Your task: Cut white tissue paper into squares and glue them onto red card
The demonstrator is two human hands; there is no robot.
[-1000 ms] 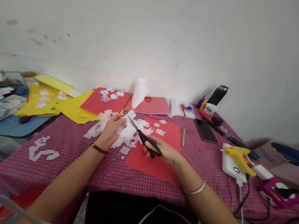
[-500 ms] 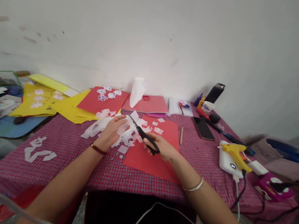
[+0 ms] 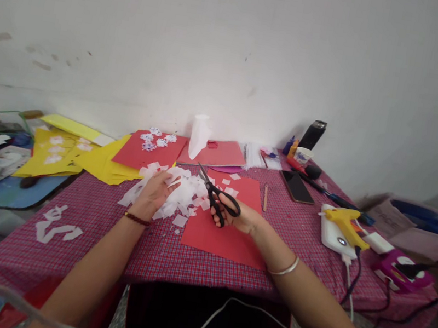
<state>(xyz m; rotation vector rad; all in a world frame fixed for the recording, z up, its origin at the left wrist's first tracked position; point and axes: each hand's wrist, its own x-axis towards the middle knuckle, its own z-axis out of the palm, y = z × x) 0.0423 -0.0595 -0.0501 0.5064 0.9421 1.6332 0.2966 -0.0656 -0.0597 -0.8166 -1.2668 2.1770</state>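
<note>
My right hand [image 3: 236, 214] grips black-handled scissors [image 3: 220, 197] by the finger loops. Their blades point up and to the left, slightly apart, over the edge of the paper pile. At the left of that heap of white paper pieces [image 3: 187, 192], my left hand [image 3: 155, 190] has its fingers curled around a white paper piece [image 3: 175, 181], partly hidden by them. Below the scissors lies a red sheet [image 3: 219, 241], with several small white paper squares [image 3: 231, 192] on its upper part.
A folded white paper [image 3: 198, 138] stands near the wall. Red sheets [image 3: 129, 152] with paper flowers and yellow sheets [image 3: 113, 164] lie at the left. At the right are a phone [image 3: 297, 187], a yellow glue gun [image 3: 345, 224], a power bank [image 3: 330, 237] and a dark flask [image 3: 312, 135].
My left hand has moved left and down, away from the scissors. The scissors have turned more upright and their handles have spread. More white paper shows in the heap.
</note>
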